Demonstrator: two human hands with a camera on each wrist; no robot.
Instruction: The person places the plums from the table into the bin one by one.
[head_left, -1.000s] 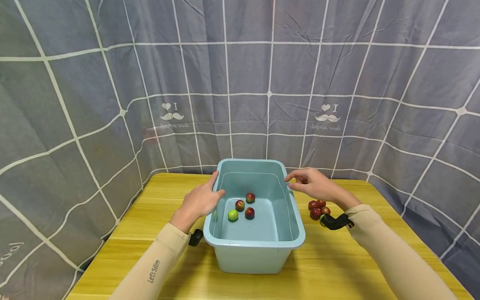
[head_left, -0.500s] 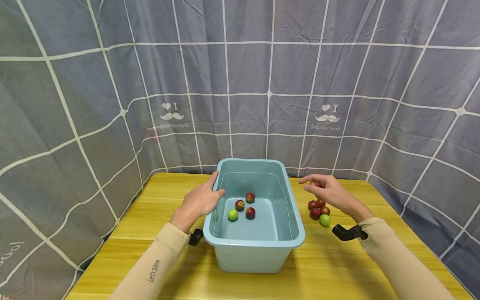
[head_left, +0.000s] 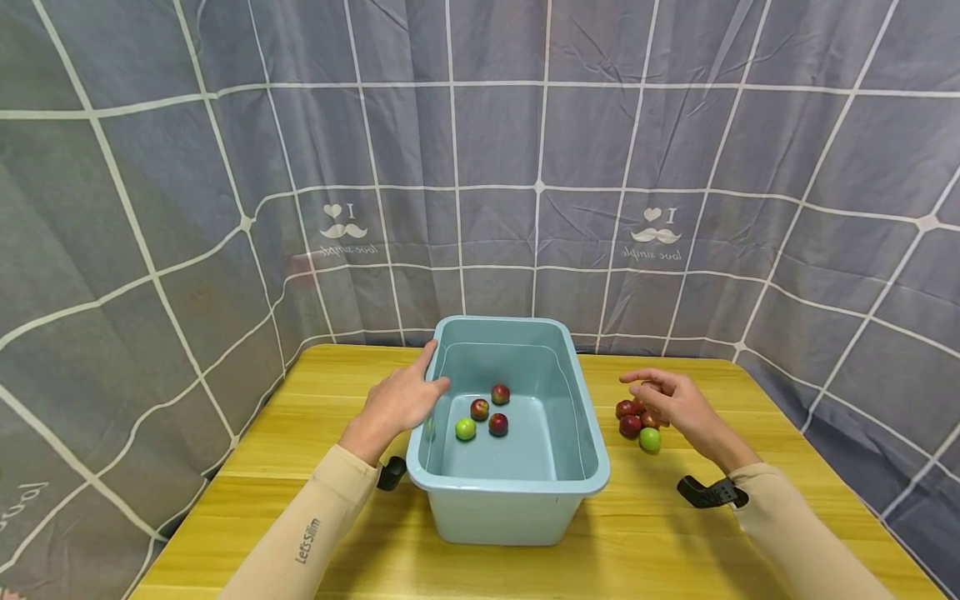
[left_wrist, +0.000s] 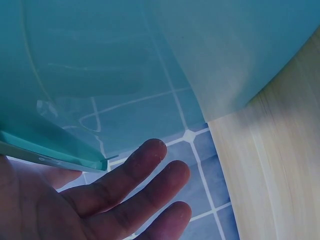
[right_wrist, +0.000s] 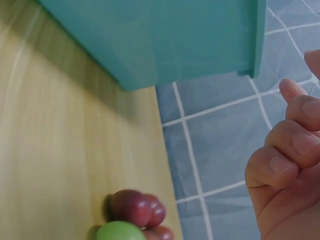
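A light blue plastic tub (head_left: 510,486) stands on the table. Inside lie a green plum-like fruit (head_left: 465,428) and three dark red ones (head_left: 498,424). My left hand (head_left: 399,400) rests on the tub's left rim, thumb at the inner side. In the left wrist view its other fingers (left_wrist: 150,192) extend loosely below the rim. Right of the tub, my right hand (head_left: 678,408) hovers over a cluster of several red fruits (head_left: 630,426) and one green fruit (head_left: 650,440), partly hiding them. Its fingers (right_wrist: 287,145) are loosely curled and hold nothing.
The yellow wooden table (head_left: 330,542) extends on both sides of the tub. A grey curtain (head_left: 495,225) with white grid lines hangs behind and around it. Black wrist straps (head_left: 708,492) sit over my beige sleeves (head_left: 300,525).
My right hand has moved from the tub's right rim rightward and toward me, over the cluster. The green fruit there came into full view. My left hand has stayed in place.
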